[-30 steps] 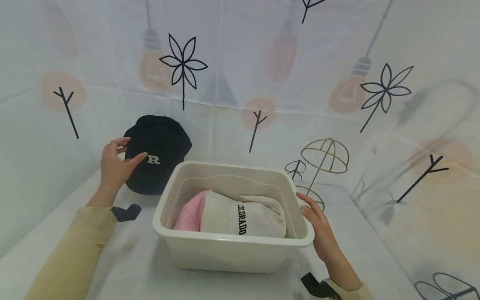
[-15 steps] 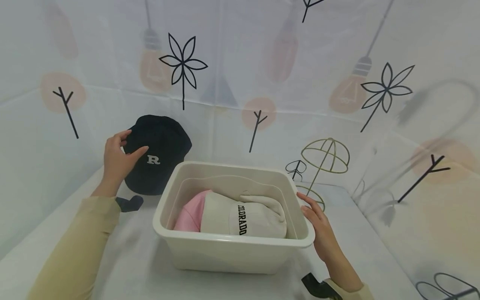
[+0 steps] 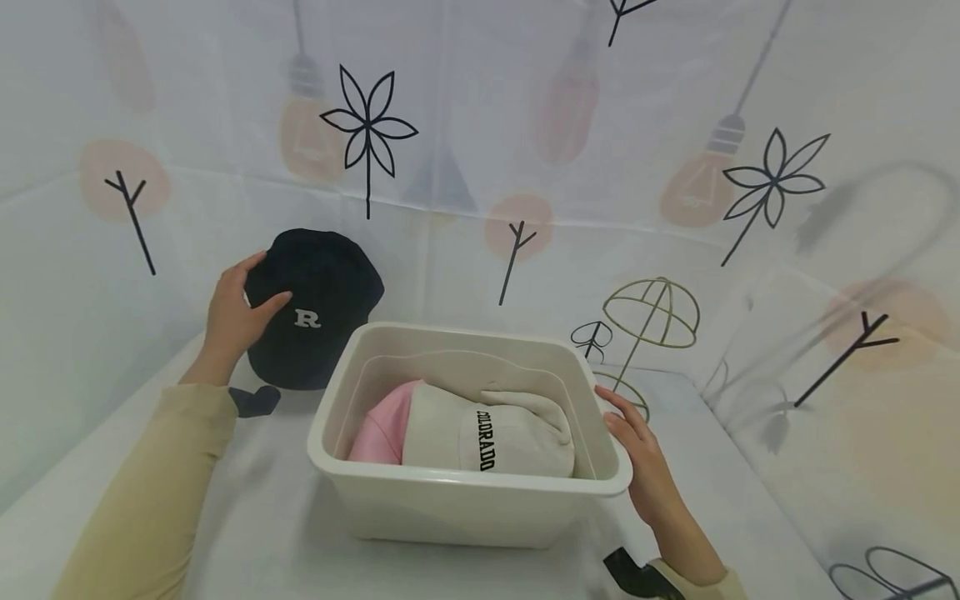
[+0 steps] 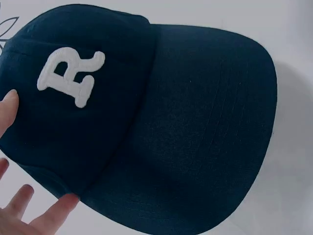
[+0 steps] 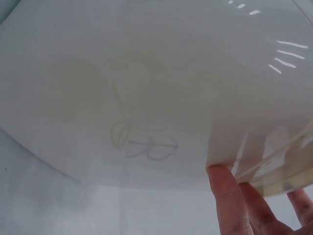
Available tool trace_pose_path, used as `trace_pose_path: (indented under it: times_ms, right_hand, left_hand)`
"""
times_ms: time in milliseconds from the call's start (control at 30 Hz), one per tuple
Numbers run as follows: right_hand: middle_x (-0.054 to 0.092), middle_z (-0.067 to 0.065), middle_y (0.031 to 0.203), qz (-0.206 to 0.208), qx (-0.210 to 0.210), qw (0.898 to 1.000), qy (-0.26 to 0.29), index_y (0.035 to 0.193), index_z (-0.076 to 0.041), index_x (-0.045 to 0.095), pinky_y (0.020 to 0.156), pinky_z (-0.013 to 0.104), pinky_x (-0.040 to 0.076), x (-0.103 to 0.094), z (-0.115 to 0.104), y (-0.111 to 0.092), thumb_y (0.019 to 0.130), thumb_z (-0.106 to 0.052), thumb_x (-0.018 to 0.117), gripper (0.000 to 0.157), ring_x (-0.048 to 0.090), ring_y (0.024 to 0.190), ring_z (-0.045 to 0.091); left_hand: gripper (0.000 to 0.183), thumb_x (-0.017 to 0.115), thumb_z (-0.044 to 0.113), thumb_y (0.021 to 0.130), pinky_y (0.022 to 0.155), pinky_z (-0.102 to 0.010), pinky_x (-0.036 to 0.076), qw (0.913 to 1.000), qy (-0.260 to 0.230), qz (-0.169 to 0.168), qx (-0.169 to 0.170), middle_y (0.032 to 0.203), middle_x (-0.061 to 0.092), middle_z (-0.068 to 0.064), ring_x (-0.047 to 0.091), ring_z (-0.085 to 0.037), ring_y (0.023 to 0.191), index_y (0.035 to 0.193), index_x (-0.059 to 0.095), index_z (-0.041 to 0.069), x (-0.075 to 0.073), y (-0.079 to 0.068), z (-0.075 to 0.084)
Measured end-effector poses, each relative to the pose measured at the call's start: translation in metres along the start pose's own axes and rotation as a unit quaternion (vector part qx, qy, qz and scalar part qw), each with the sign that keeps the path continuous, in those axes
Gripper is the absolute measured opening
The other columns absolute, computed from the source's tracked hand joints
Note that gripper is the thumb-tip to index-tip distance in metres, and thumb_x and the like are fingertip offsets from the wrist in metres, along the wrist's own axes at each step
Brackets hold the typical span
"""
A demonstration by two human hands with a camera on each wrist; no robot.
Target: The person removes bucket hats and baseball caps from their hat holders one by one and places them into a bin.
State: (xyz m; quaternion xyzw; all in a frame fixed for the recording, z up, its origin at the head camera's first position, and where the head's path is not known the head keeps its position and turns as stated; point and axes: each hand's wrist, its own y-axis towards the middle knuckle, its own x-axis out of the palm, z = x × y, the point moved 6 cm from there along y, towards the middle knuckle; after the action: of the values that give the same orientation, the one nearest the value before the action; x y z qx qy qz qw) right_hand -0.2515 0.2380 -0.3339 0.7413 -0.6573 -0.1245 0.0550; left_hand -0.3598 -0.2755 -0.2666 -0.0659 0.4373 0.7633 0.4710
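A black cap [image 3: 322,275] with a white letter R leans against the backdrop at the left. My left hand [image 3: 234,312] is at its left side, thumb over the crown and fingers spread along the edge. In the left wrist view one fingertip [image 4: 68,199] meets the edge where crown and brim join. My right hand [image 3: 641,467] rests against the right side of a cream plastic basin [image 3: 450,507], its fingers [image 5: 225,196] against the outer wall under the rim. Inside the basin lie a pink cap [image 3: 380,429] and an off-white cap [image 3: 442,425] lettered COLORADO.
A gold wire hat stand [image 3: 651,312] stands behind the basin at the right. A patterned cloth backdrop [image 3: 450,108] rises behind the white-covered table [image 3: 285,533] and along both sides.
My left hand has moved slightly up and its fingers have come in closer to the cap's left edge. The cap, basin and right hand look unchanged.
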Motion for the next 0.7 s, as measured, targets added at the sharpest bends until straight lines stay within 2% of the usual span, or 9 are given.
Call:
trace_pose_path:
  times_ms: [67, 167, 300, 467, 700]
  right_hand:
    - [0.054, 0.006, 0.117, 0.003, 0.001, 1.0, -0.003, 0.142, -0.011, 0.034, 0.073, 0.032, 0.052, -0.0005, 0.0, -0.0002, 0.101, -0.024, 0.038, 0.043, 0.058, 0.097, 0.018]
    - [0.055, 0.006, 0.117, 0.003, 0.0, 1.0, -0.001, 0.142, -0.011, 0.034, 0.073, 0.032, 0.052, -0.0003, -0.0003, -0.0003, 0.101, -0.023, 0.037, 0.042, 0.058, 0.097, 0.018]
    - [0.055, 0.006, 0.116, 0.003, -0.001, 1.0, 0.002, 0.142, -0.011, 0.034, 0.072, 0.032, 0.052, -0.0006, -0.0006, -0.0009, 0.102, -0.023, 0.037, 0.042, 0.058, 0.097, 0.018]
    - [0.055, 0.006, 0.117, 0.006, -0.002, 1.0, -0.002, 0.142, -0.011, 0.034, 0.072, 0.032, 0.052, -0.001, -0.0013, -0.0011, 0.101, -0.023, 0.037, 0.042, 0.058, 0.097, 0.018]
    - [0.053, 0.006, 0.119, 0.001, -0.003, 1.0, -0.004, 0.142, -0.01, 0.034, 0.074, 0.033, 0.052, -0.0004, -0.0016, -0.0006, 0.101, -0.023, 0.037, 0.042, 0.058, 0.099, 0.018]
  left_hand:
    - [0.067, 0.064, 0.025, 0.089, 0.106, -0.055, 0.018, 0.9999, 0.0, -0.011, 0.001, 0.144, 0.03, -0.022, 0.024, -0.039, 0.133, 0.145, 0.031, 0.008, 0.0025, 0.0005, -0.0016]
    - [0.062, 0.062, 0.023, 0.09, 0.103, -0.059, 0.022, 0.9999, -0.01, -0.013, 0.001, 0.142, 0.032, -0.024, 0.029, -0.043, 0.128, 0.144, 0.033, 0.009, 0.0042, 0.0002, -0.0019]
    - [0.052, 0.06, 0.015, 0.091, 0.097, -0.058, 0.032, 0.9996, -0.024, 0.015, -0.004, 0.131, 0.042, -0.027, 0.042, -0.046, 0.117, 0.138, 0.041, 0.006, 0.0022, 0.0007, 0.0011]
    - [0.041, 0.06, 0.01, 0.091, 0.092, -0.053, 0.039, 0.9982, -0.016, 0.048, -0.031, 0.117, 0.051, -0.026, 0.051, -0.044, 0.108, 0.13, 0.049, 0.002, -0.0017, 0.0028, 0.0027]
    - [0.031, 0.055, 0.018, 0.095, 0.086, -0.05, 0.045, 0.9952, -0.007, 0.044, -0.087, 0.111, 0.056, -0.025, 0.056, -0.041, 0.103, 0.119, 0.054, -0.001, -0.0018, 0.0003, -0.0016]
